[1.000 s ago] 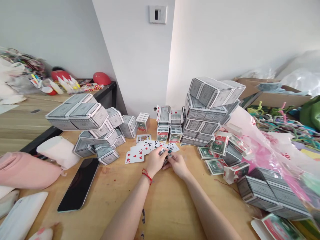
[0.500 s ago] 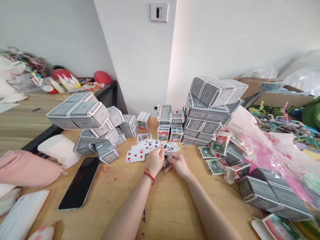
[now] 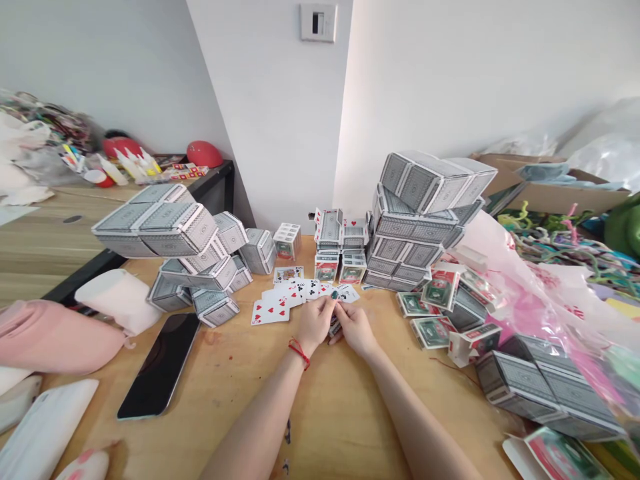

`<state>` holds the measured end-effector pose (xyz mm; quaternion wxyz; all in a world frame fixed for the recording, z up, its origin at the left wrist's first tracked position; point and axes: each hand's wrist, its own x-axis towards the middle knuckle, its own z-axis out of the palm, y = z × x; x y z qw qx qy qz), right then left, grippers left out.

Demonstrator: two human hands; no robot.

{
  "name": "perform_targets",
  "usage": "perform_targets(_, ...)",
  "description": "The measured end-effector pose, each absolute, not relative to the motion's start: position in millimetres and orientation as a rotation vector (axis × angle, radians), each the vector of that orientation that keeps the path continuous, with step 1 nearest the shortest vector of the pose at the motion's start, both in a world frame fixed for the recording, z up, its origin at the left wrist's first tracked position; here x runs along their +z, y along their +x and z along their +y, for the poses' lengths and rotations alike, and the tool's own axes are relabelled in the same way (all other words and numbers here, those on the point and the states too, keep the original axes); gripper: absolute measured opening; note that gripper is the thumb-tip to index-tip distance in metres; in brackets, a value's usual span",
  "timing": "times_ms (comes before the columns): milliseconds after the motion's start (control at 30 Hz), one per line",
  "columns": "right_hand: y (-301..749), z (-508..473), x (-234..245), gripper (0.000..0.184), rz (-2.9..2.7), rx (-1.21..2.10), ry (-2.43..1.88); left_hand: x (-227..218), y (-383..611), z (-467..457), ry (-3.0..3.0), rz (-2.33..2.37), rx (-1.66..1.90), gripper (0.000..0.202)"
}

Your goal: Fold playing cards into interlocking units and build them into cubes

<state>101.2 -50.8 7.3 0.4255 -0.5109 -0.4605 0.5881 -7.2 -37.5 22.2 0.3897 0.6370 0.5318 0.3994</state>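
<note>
My left hand and my right hand meet over the middle of the table, thumbs close together. Between them both hands grip a playing card, mostly covered by the fingers; whether it is folded or more than one card I cannot tell. Just beyond lie several loose face-up cards, with hearts and clubs showing. Behind these stand card boxes with grey-backed card pieces on top. A red string bracelet circles my left wrist.
Grey blocks made of cards are stacked at left and right. A phone lies left of my arms. Green-and-red card boxes and a pink plastic bag are on the right. A wall rises behind the table.
My right hand's fingers have closed in, and its thumb has come up beside my left thumb over the card. The loose cards and stacks have stayed put.
</note>
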Motion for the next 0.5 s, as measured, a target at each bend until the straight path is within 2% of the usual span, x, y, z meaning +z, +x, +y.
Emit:
perform_targets(333,102.0,-50.2,1.2,0.043,-1.202,1.32,-1.302,21.2,-5.5,-39.2,1.614,1.308,1.009,0.035)
perform_targets(500,104.5,-49.5,6.9,0.046,-1.169,1.423,-1.242,21.6,-4.8,-35.1,1.512,1.288,1.036,0.04)
